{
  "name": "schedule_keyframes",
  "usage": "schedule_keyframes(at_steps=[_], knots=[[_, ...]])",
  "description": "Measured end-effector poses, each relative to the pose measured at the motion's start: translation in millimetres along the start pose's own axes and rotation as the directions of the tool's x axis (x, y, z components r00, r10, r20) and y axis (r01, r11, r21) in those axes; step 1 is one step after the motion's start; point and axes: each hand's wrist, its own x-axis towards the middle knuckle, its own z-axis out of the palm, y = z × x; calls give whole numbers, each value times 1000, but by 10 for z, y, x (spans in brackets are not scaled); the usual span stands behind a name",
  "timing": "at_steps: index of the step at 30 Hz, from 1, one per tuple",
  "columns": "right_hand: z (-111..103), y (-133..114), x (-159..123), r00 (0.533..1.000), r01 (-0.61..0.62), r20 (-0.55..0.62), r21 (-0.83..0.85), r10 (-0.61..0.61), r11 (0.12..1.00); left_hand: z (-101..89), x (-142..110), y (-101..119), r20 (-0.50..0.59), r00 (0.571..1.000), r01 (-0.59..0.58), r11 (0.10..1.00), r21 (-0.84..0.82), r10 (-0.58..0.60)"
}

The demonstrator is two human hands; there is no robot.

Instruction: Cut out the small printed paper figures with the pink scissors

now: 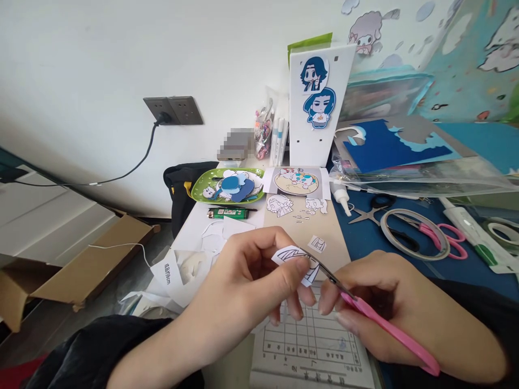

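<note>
Pinched between the thumb and fingers of my left hand (259, 281) is a small white paper cutout (288, 254) with black line drawing. My right hand (389, 302) is closed around the pink handle of a pair of scissors (399, 329). Their dark blades lie against the edge of the cutout; I cannot tell how far apart the blades are. Just beyond my fingers, a smaller drawn paper piece (317, 243) rests on the beige board (332, 229). Farther back on it lie line-drawn cutouts, one of a figure with hair (279, 206). A printed form (312, 346) is under my hands.
Paper scraps (206, 243) are piled left, before a green tray (198, 189) of coloured cutouts. At right, a tape roll (385, 237), black-handled scissors (367, 215) and pink-handled scissors (450, 232) lie on a blue mat. A white stand (310, 148) rises at the back.
</note>
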Motion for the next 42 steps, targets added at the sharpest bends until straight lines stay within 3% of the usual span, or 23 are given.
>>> schedule_keyframes(at_steps=[11,32,42], knots=[[-6,-18,-16,1000,-16,-6,-118,16,993,4,11,-5,2,1000,-3,1000,-4,3],[-72,27,10,995,42,94,-135,-30,990,-10,20,24,-35,999,9,996,93,-6],[-56,26,9,998,13,56,-97,-8,995,-28,17,-3,-24,1000,-2,992,123,5]])
